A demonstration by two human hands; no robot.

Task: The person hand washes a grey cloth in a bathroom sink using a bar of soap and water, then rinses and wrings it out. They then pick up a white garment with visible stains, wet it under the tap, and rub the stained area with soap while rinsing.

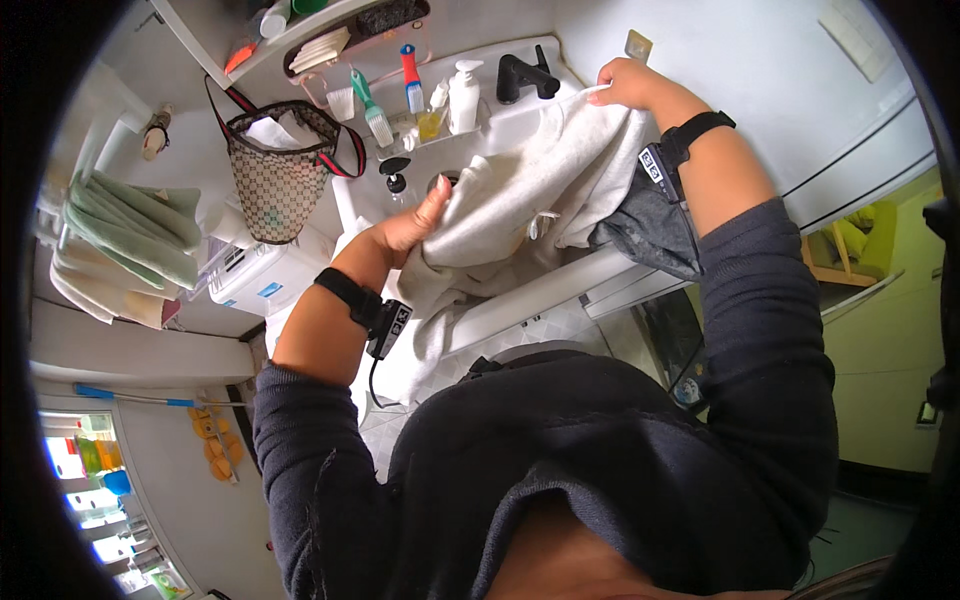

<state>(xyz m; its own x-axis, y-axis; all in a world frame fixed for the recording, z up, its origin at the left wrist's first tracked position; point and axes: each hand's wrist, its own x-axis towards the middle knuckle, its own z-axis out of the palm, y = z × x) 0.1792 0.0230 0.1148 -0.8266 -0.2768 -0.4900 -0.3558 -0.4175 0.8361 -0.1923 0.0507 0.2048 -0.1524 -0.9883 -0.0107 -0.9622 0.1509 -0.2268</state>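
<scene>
An oatmeal-coloured fabric garment is spread between my two hands over a white washbasin. My right hand pinches its upper edge, close to the wall right of the black faucet. At the garment's left side is my left hand, thumb raised and fingers hidden behind the cloth it holds. A small white tag shows on the fabric. The lower folds hang over the basin's front rim. A dark grey cloth lies over the rim under my right forearm.
Behind the basin, a tray holds a white pump bottle, a green-handled brush and a red-and-blue brush. A black-topped pump bottle stands by my left hand. Left are a patterned bag and hanging green towels.
</scene>
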